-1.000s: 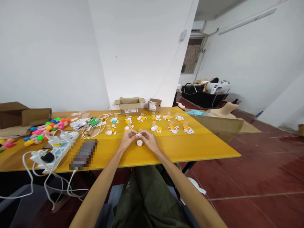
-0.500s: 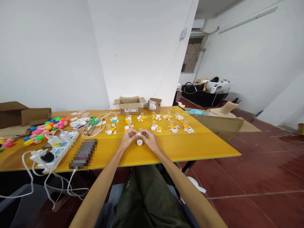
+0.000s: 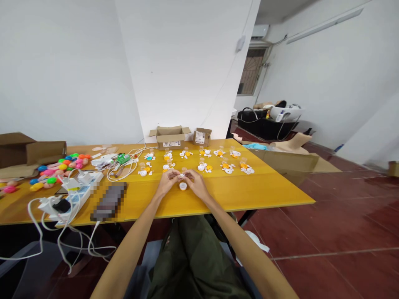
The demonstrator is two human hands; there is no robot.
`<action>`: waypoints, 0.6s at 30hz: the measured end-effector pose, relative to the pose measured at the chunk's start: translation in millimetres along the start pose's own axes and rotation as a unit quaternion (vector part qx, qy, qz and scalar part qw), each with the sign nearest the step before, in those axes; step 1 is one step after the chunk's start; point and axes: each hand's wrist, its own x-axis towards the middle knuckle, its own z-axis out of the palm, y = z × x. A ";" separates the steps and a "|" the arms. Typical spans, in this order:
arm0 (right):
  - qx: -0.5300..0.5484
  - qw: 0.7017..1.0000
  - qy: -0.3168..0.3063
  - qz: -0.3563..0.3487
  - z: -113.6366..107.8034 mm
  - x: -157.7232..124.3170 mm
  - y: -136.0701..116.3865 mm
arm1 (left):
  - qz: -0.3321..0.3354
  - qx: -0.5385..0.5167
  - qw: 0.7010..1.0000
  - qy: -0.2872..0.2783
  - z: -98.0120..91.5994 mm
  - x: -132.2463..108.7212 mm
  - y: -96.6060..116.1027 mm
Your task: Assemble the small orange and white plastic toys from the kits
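My left hand [image 3: 168, 180] and my right hand [image 3: 195, 180] meet over the yellow table [image 3: 243, 191]. Between their fingertips they both pinch a small white plastic part [image 3: 182, 176], too small to make out in detail. Just below it, on the tabletop, stands a small round clear-and-white cup [image 3: 183, 187], touched by neither hand. Beyond my hands lie several little groups of white and orange plastic pieces, such as a white and orange cluster [image 3: 205, 167] to the right and another cluster [image 3: 145, 170] to the left. My fingers partly cover the pieces directly behind them.
At the back of the table are an open cardboard box [image 3: 170, 144] and a smaller box [image 3: 202, 138]. To the left lie a phone [image 3: 109, 201], a power strip [image 3: 82, 195] with tangled white cables, a green circuit board [image 3: 123, 158] and colourful small toys [image 3: 64, 167].
The white part has turned slightly between my fingertips. Both hands stay in nearly the same place, and the cup and the piece clusters have not moved.
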 end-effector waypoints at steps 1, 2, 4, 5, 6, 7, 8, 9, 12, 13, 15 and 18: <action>-0.002 1.000 -0.001 -0.002 -0.1 0.0 0.3 | 0.001 -0.001 1.000 -0.002 -0.2 0.2 -0.5; -0.005 1.000 -0.001 -0.003 -0.3 0.0 0.7 | 0.002 -0.002 1.000 -0.003 -0.4 0.4 -1.1; -0.008 1.000 0.000 -0.003 -0.6 0.0 1.6 | 0.005 -0.001 1.000 -0.004 -0.7 0.6 -2.0; -0.008 1.000 -0.001 -0.001 -0.7 0.1 1.9 | 0.006 0.000 1.000 -0.005 -0.9 0.7 -2.4; -0.007 1.000 -0.003 0.000 -0.8 0.1 2.1 | 0.005 0.000 1.000 -0.006 -0.9 0.7 -2.6; -0.006 1.000 -0.004 0.001 -0.9 0.2 2.1 | 0.003 -0.001 1.000 -0.008 -0.8 0.7 -2.7; -0.004 1.000 -0.005 0.001 -1.0 0.2 1.8 | 0.002 -0.001 1.000 -0.009 -0.7 0.7 -2.6; -0.003 1.000 -0.005 0.000 -1.1 0.2 1.4 | 0.000 -0.002 1.000 -0.010 -0.5 0.6 -2.5; -0.003 1.000 -0.004 0.000 -1.2 0.0 -1.1 | -0.004 -0.005 1.000 -0.009 0.3 0.4 -1.8; -0.004 1.000 -0.004 0.001 -1.3 -0.2 -2.0 | -0.005 -0.006 1.000 -0.009 0.5 0.3 -1.6; -0.007 1.000 -0.002 0.000 -1.4 -0.5 -3.6 | -0.008 -0.009 1.000 -0.007 0.7 0.2 -1.5; -0.015 1.000 0.001 -0.004 -1.4 -1.1 -4.7 | -0.008 -0.008 1.000 -0.005 0.5 0.2 -2.2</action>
